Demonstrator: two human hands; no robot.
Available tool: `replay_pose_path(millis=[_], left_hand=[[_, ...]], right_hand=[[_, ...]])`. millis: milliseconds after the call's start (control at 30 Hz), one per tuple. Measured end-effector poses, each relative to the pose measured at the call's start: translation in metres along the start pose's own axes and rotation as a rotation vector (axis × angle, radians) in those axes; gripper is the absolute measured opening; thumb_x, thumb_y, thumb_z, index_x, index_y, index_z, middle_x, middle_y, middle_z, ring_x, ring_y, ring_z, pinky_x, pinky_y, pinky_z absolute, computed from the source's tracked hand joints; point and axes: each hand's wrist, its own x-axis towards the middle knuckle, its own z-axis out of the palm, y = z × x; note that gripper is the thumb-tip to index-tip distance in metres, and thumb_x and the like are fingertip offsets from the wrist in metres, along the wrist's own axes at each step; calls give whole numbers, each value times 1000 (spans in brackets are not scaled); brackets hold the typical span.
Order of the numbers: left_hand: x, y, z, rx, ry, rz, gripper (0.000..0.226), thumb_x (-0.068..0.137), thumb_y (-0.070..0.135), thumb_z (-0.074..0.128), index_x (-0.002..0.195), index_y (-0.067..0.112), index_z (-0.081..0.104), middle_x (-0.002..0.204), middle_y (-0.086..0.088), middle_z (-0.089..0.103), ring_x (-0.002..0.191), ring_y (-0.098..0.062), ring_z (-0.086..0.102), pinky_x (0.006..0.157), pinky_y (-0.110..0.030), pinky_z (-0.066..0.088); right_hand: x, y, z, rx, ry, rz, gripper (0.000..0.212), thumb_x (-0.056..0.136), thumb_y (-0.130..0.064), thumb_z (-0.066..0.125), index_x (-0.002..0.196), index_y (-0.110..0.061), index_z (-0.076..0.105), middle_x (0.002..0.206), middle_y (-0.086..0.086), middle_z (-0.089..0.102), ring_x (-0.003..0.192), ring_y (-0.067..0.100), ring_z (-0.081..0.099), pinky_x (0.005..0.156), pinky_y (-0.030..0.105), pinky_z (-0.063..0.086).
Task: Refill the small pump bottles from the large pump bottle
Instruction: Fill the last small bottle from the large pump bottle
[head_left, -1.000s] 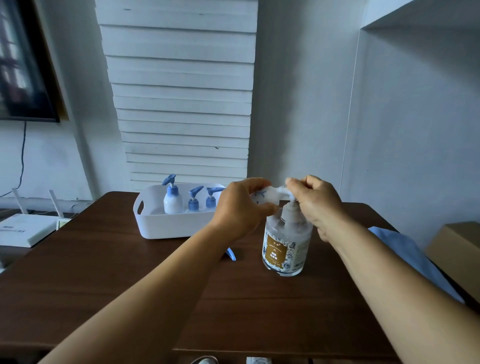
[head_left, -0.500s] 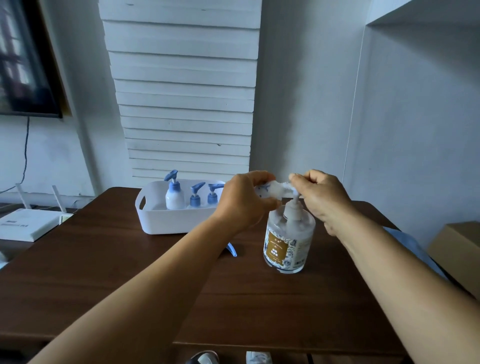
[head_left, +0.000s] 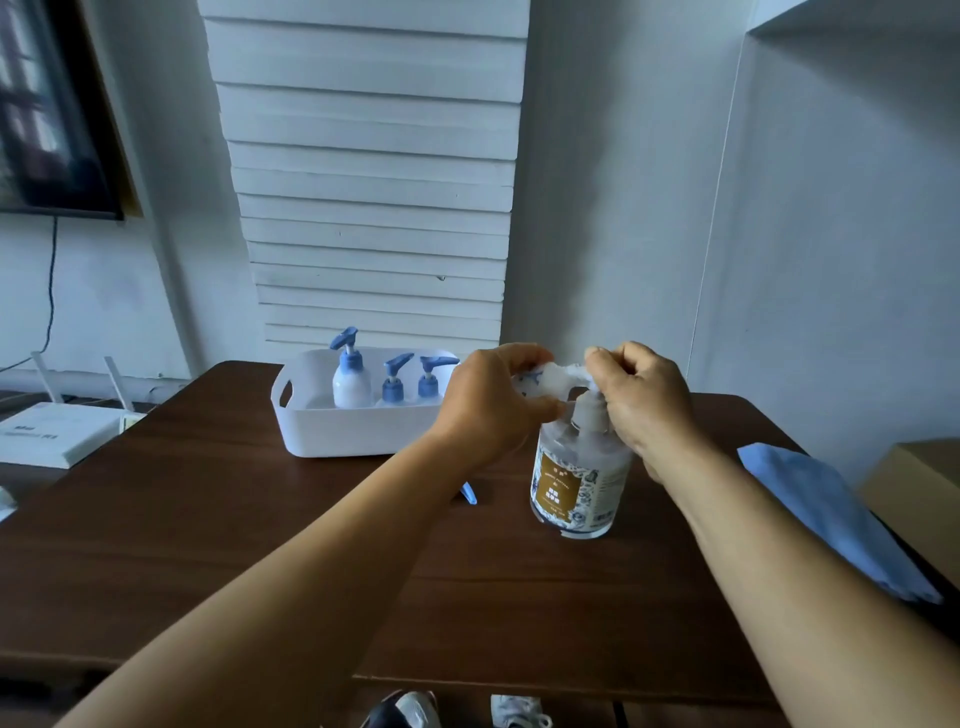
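Standing near the desk's (head_left: 260, 519) right edge, the big bottle (head_left: 576, 478) has its pump under the right hand (head_left: 644, 400); the left hand (head_left: 488, 405) grips a small bottle (head_left: 545, 376) at the spout.

Bare forearms (head_left: 322, 566), no sleeves; sneakers (head_left: 410, 709) w/ white toes.

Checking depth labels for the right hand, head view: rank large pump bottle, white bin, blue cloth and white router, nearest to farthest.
From the right hand:
1. Large pump bottle: directly under it, pump head in its fingers.
2. Blue cloth: to its right, at the table's edge.
3. White bin: to its left, beyond the left hand. Cloth and bin are close to call.
4. White router: far left, off the table.
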Motion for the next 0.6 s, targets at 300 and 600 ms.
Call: replay_pose_path(millis=[300,600], left_hand=[[3,6,-4,-6,-8,20,48,69,21,80,114,20,65,104,6,69,87,-7,60,77,-16,43],[1,7,-4,0,3,16,50,69,21,80,115,19,64,106,6,69,92,-8,62,78,-14,42]], right_hand=[[4,-6,-7,42,-16,0,34,91,-34,55,63,-16,48,60,-3,50,59,11,46,55,26,37],[5,-13,-13,-28,-49,5,35,90,-32,55,60,-17,46,58,-3,48,59,11,45,53,26,36]])
